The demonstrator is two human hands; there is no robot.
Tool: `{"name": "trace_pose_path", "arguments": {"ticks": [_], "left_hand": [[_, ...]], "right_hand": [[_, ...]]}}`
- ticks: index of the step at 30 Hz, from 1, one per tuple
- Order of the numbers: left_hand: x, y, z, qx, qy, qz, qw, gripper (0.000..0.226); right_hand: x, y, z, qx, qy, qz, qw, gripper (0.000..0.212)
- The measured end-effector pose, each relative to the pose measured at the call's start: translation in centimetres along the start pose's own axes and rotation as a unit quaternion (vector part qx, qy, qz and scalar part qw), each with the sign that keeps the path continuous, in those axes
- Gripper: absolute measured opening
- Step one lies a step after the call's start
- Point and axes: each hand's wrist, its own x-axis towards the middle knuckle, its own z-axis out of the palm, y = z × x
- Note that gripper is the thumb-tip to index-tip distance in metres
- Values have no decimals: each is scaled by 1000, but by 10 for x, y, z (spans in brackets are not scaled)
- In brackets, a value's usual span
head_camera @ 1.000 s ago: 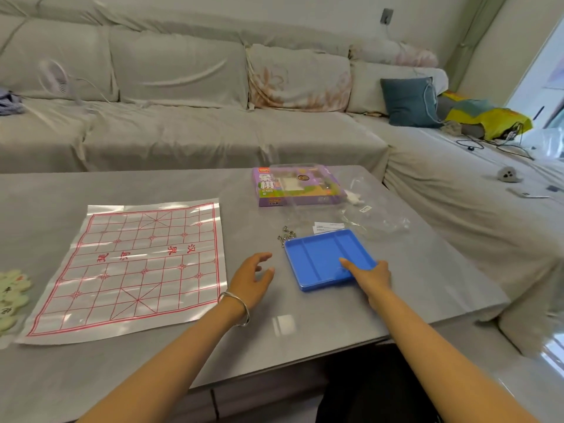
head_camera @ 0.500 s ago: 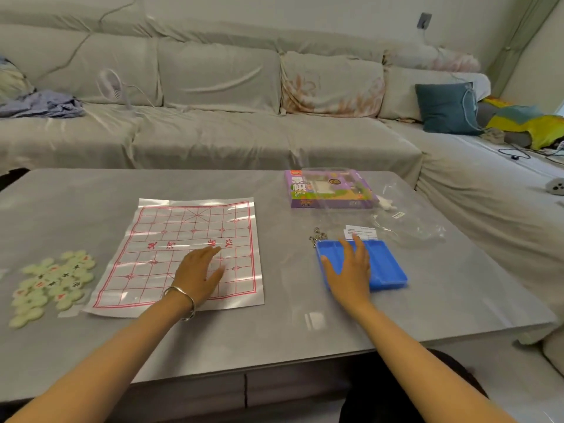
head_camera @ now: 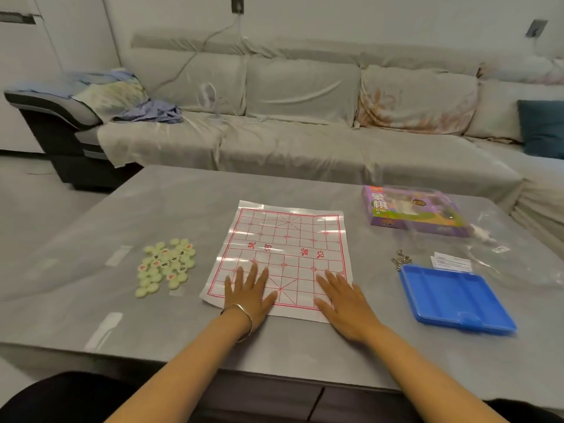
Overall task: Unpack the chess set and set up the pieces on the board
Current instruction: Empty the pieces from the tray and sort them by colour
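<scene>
Both hands now lie flat, fingers straight and holding nothing, on the near edge of the xiangqi board (head_camera: 287,245). The left hand (head_camera: 248,296) was there already; the right hand (head_camera: 343,303) has come off the blue tray (head_camera: 454,297), which sits at the board's three o'clock. I'd say the sheet is being pressed smooth, ready for play. The xiangqi pieces (head_camera: 166,267) are heaped at nine o'clock, none placed yet. The purple box (head_camera: 412,210) sits at one o'clock.

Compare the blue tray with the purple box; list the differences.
The blue tray is plain and shallow with its empty compartments open to view; the purple box is taller and printed with characters. The tray lies nearer the person, the box farther back. Both rest on the table, right of the board.
</scene>
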Motion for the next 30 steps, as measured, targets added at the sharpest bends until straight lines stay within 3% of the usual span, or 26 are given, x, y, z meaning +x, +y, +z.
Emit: {"name": "trace_pose_path", "arguments": {"ticks": [9,15,18,20,23,25,27,30], "left_hand": [[-2,19,1,-48,-1,-5,999,67],[-18,-50,-27,-143,127,-39,981,62],[-27,-114,-32,-133,159,-113,972,60],[-33,-150,-27,-100,138,-132,977,57],[-43,-183,-20,-107,99,-94,985,64],[-50,-198,-21,-158,138,-56,976,80],[-54,-212,-21,-195,196,-34,961,65],[-56,-224,-22,-254,206,-16,945,33]], "right_hand": [[-10,13,-11,31,-20,22,999,123],[5,-39,-20,124,36,-22,991,60],[25,-85,-17,175,37,-101,979,60],[40,-117,-11,184,33,-144,972,64],[58,-163,-3,193,7,-184,964,48],[71,-185,2,192,4,-213,958,47],[84,-202,6,198,-2,-245,949,45],[105,-221,14,205,-12,-275,939,41]]}}
